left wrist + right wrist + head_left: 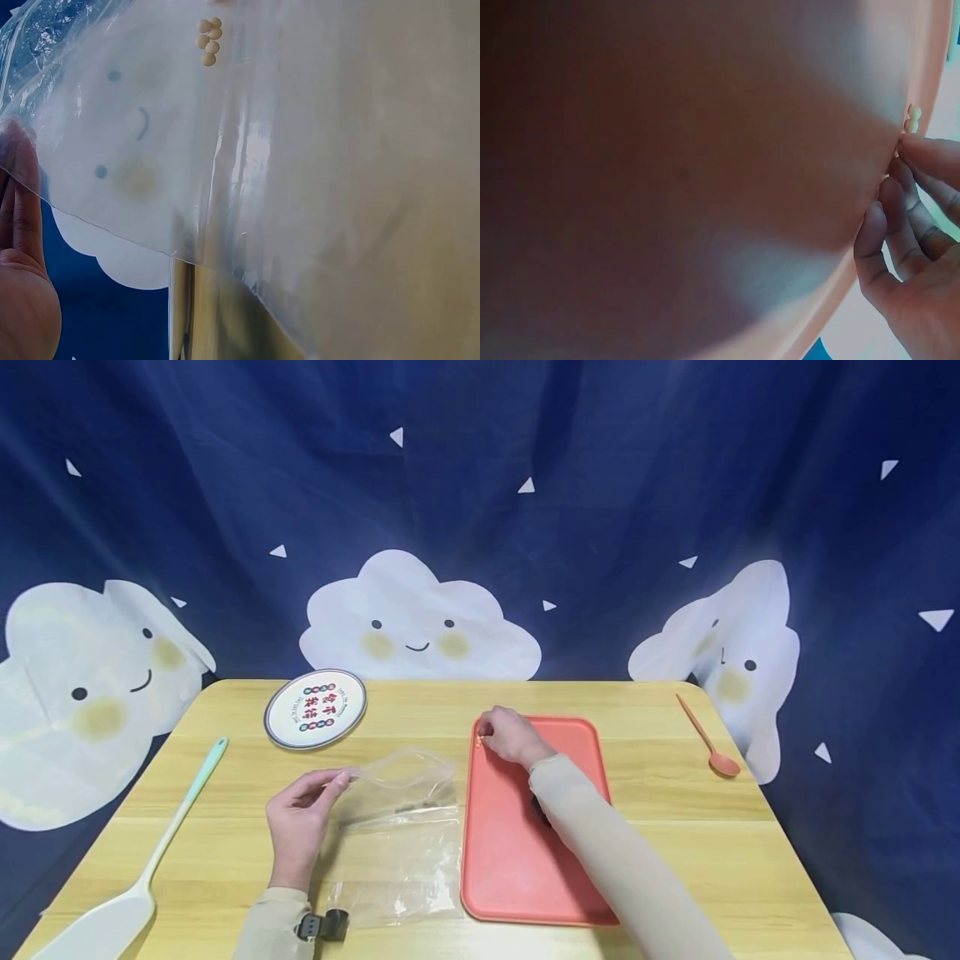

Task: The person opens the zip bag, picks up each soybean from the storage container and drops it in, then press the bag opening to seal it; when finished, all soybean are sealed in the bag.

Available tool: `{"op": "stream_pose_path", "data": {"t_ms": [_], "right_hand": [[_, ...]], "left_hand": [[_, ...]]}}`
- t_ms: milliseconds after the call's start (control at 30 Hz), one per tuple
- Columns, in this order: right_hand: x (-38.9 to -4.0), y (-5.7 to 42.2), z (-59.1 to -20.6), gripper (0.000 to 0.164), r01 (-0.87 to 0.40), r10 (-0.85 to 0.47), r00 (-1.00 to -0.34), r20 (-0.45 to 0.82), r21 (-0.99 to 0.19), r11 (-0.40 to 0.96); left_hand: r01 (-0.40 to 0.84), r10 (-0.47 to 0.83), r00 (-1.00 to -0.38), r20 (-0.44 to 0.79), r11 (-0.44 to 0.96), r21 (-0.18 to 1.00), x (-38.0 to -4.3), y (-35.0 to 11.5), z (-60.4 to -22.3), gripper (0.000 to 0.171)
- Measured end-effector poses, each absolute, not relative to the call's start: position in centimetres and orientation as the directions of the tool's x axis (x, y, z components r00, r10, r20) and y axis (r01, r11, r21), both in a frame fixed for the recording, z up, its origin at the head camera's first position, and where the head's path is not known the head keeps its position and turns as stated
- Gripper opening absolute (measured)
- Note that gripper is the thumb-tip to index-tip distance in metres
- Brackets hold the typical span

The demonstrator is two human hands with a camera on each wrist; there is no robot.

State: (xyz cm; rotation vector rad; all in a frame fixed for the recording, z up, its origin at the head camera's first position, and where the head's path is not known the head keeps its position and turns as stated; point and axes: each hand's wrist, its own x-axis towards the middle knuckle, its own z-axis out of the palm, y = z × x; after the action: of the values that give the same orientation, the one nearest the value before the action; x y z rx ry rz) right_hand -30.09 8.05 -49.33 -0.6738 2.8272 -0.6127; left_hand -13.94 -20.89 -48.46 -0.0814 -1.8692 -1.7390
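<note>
My left hand pinches the top edge of a clear zip-top plastic bag between thumb and fingers, and the bag's mouth stands a little apart. Several beige soybeans show against the bag in the left wrist view; whether they lie inside or behind it I cannot tell. My right hand reaches to the far left corner of a coral tray. There its thumb and fingertips pinch at soybeans along the rim, a pale bit showing between them. Other soybeans rest by the tray wall beside the thumb.
A round plate with printed characters lies at the back left of the wooden table. A white spatula with a mint handle lies along the left side. An orange spoon is at the right. Behind hangs a blue cloud-print curtain.
</note>
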Motion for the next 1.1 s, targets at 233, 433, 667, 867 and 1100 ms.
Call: {"op": "stream_pose_path", "data": {"t_ms": [233,433,667,867,1100], "right_hand": [[-30.1,8.3,-49.4,0.009,-0.400,-0.470,-0.879,-0.079,-0.413,0.818],[-29.8,9.2,-49.4,0.007,-0.393,-0.492,-0.867,-0.075,-0.504,0.770],[-28.9,10.6,-49.3,0.010,-0.371,-0.515,-0.857,-0.022,-0.666,0.647],[-27.7,11.5,-48.1,0.009,-0.380,-0.534,-0.844,0.038,-0.746,0.547],[-26.7,12.2,-46.4,0.011,-0.437,-0.559,-0.822,0.107,-0.748,0.500]], "left_hand": [[0.412,-0.339,-0.837,0.430,0.126,0.902,-14.0,-20.8,-48.7,0.006],[0.435,-0.329,-0.832,0.447,0.114,0.893,-13.9,-20.7,-48.8,0.007],[0.434,-0.335,-0.831,0.443,0.105,0.895,-13.8,-20.8,-48.8,0.008],[0.423,-0.341,-0.835,0.431,0.104,0.900,-13.8,-20.9,-48.8,0.006],[0.444,-0.339,-0.827,0.449,0.095,0.891,-13.9,-20.9,-48.9,0.007]]}}
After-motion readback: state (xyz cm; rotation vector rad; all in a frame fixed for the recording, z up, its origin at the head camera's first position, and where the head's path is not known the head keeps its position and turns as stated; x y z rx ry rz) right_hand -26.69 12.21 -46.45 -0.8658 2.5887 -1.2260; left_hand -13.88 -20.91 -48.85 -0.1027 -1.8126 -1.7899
